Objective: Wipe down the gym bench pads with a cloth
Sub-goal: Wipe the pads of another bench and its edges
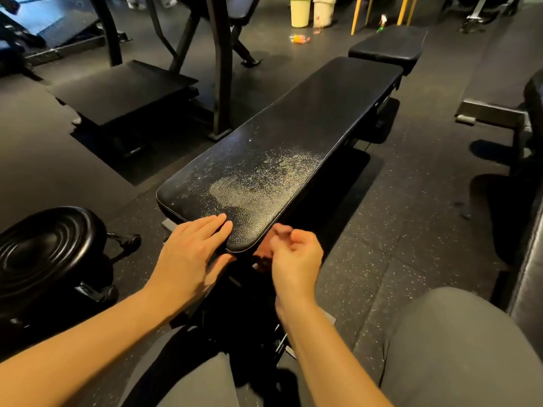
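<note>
A long black bench pad (308,121) runs away from me towards the upper right. Its near end carries a shiny wet patch (255,183) of droplets. Beyond it sits the shorter black seat pad (388,45). My left hand (191,254) rests on the near end of the long pad with its fingers flat on top and the thumb under the edge. My right hand (293,257) hovers just right of the pad's near corner. Its fingers are curled and I see nothing in them. No cloth is in view.
A spray bottle (382,23) stands by the far seat pad. Two pale buckets (299,10) and a fallen bottle (299,39) are on the floor behind. A round black stool (50,248) is at my left, rack frames (220,69) at the back left, and another bench frame (493,113) at the right.
</note>
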`<state>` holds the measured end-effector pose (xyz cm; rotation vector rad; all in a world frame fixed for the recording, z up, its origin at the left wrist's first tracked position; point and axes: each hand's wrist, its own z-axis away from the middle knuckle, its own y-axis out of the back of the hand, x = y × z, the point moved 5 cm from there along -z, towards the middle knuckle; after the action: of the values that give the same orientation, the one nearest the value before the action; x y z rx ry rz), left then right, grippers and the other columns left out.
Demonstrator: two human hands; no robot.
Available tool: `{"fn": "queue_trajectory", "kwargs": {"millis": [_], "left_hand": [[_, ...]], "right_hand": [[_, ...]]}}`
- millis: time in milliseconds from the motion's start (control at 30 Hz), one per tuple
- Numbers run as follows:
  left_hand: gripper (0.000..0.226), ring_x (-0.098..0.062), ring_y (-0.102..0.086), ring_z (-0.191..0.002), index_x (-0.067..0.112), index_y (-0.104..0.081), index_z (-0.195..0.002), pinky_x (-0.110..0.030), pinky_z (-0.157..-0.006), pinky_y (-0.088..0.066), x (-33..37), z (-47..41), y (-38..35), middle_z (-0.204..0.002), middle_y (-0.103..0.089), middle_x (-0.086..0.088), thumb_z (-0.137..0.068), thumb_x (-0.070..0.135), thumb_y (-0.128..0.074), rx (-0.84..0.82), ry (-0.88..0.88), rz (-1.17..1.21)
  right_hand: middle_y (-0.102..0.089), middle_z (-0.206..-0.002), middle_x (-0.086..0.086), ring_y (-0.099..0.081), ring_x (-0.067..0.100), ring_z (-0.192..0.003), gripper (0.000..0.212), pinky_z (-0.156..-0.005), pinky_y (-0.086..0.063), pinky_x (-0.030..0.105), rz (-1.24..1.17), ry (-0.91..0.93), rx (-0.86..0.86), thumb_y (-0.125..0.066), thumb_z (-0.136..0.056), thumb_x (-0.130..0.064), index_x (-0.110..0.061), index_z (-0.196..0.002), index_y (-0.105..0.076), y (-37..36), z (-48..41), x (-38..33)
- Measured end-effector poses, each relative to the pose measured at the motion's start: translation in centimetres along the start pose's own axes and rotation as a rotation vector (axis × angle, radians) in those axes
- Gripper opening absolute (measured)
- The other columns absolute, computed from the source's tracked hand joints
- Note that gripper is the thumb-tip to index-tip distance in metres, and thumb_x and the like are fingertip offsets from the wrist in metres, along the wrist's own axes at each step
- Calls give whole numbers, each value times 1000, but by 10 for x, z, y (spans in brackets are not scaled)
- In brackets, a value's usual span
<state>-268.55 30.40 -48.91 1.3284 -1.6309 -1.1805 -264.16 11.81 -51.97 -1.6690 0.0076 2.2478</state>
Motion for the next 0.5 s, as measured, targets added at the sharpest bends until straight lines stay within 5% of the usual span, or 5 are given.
{"fn": "queue_trajectory", "kwargs": {"millis": [133, 233, 333, 433, 500], "left_hand": [[59, -28, -60, -127, 11, -64, -138, -41, -106, -40, 0, -1, 4, -143, -61, -7, -93, 47, -50, 23, -27, -14], [61, -28, -61, -126, 11, -65, -137, -42, -104, -44, 0, -2, 5, -142, -63, -6, -93, 49, -49, 16, -28, -18], [60, -30, -63, -123, 9, -68, -133, -40, -102, -43, 3, -3, 6, -139, -65, -9, -91, 48, -50, 22, -33, -27], [59, -30, -65, -120, 8, -69, -131, -38, -101, -40, 5, -5, 8, -136, -66, -10, -89, 45, -50, 10, -44, -35], [58, -31, -67, -118, 7, -70, -130, -37, -100, -39, 5, -6, 11, -134, -68, -10, -89, 43, -49, 6, -58, -53]], "right_hand": [[-67, -73, 6, -64, 22, -69, 11, -64, -54, 37, 87, -196, -172, -69, -81, 6, -1, -75, -64, 2, 16, 2], [-66, -67, 12, -67, 28, -64, 18, -51, -50, 28, 43, -246, -4, -67, -84, 5, -4, -69, -64, 7, -30, -22], [-74, -72, 8, -71, 26, -69, 28, -58, -55, 28, 60, -145, 92, -65, -89, -1, -10, -63, -70, 7, -56, -42], [-72, -62, 12, -68, 26, -54, 37, -52, -55, 35, 69, -124, -58, -56, -96, -5, 0, -61, -66, -2, -18, -21], [-62, -56, 9, -58, 23, -51, 25, -50, -46, 39, 119, -159, -138, -64, -85, -6, 0, -61, -63, -4, 12, -3]]}}
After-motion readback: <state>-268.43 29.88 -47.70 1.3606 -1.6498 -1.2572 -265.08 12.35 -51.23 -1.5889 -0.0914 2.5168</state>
